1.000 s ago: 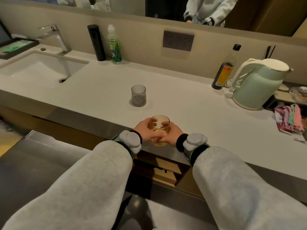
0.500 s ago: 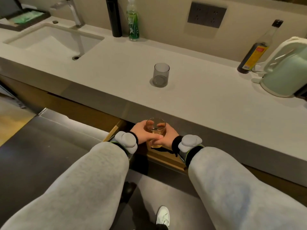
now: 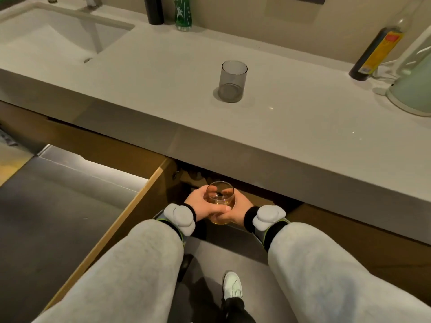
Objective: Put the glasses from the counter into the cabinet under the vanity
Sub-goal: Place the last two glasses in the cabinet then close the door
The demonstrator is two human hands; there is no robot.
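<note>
An amber glass [image 3: 220, 200] is held upright between both hands, just below the counter's front edge, at the dark mouth of the open cabinet [image 3: 233, 183] under the vanity. My left hand [image 3: 200, 205] wraps its left side and my right hand [image 3: 239, 212] its right side, fingertips meeting in front. A grey smoked glass [image 3: 232, 81] stands upright on the white counter [image 3: 163, 73], a good way behind and above the hands. The cabinet's inside is too dark to make out.
The cabinet door [image 3: 112, 229] stands swung open to the left of my arms. On the counter are a sink [image 3: 46, 31] at left, a black flask [image 3: 154, 9], a green bottle [image 3: 183, 14], a dark sauce bottle [image 3: 375, 54] and a pale green kettle [image 3: 412, 82] at right. My shoe [image 3: 232, 285] is on the grey floor.
Both hands have carried the amber glass down from above the counter's edge to below it, in front of the open cabinet. The view has tilted downward. The grey glass has stayed put.
</note>
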